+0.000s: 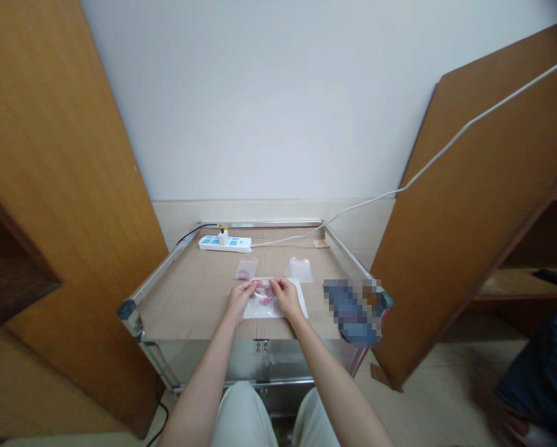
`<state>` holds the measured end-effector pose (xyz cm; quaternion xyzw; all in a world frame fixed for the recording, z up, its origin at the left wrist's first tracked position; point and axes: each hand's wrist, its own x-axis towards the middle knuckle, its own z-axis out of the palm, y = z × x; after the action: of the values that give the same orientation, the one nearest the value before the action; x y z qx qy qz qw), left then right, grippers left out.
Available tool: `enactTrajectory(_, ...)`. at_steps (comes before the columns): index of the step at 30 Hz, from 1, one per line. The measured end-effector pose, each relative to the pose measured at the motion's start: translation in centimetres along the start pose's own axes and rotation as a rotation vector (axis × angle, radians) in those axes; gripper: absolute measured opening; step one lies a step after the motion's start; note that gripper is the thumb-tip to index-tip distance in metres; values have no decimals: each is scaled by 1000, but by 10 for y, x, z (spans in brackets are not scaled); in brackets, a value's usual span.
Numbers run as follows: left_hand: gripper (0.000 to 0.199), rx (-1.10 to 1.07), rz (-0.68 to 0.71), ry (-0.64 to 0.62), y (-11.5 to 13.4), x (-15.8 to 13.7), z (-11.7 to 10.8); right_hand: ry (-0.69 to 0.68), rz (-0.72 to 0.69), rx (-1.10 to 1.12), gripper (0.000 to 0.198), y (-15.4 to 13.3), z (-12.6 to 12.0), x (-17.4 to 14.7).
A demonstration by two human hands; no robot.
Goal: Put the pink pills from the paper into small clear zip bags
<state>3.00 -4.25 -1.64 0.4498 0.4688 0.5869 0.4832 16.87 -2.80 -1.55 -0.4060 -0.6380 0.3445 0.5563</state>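
Between my hands is a small clear plastic bag (pixel 262 292) with pinkish-red bits inside. My left hand (pixel 241 299) pinches its left edge, and my right hand (pixel 284 297) pinches its right edge. Under it lies a white sheet (pixel 271 310) on the cardboard-covered table top (pixel 180 298). Just beyond my left hand rests another clear bag (pixel 246 269) with pink pieces in it. A pale, see-through bag or packet (pixel 299 269) lies beyond my right hand; I cannot make out what it holds.
A white power strip (pixel 225 243) with a plug in it sits at the back left, its white cord (pixel 362 202) running up to the right. A blurred-out dark item (pixel 353 313) lies at the right. Metal rails (pixel 353 262) edge the table. Wooden panels (pixel 469 186) stand on both sides.
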Motion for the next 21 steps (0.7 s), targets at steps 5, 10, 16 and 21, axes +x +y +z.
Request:
enactTrajectory(5, 40, -11, -3, -3, 3, -1, 1, 5, -7, -3, 29, -1, 0, 0)
enactTrajectory(10, 32, 40, 35, -27, 10, -5, 4, -29, -7, 66, 23, -2, 2, -1)
enactTrajectory(16, 25, 37, 39, -45, 11, -5, 6, -87, -42, 17, 16, -4, 2, -3)
enactTrajectory(21, 23, 34, 30, -45, 6, -3, 5, -102, -49, -42, 16, -8, 0, -5)
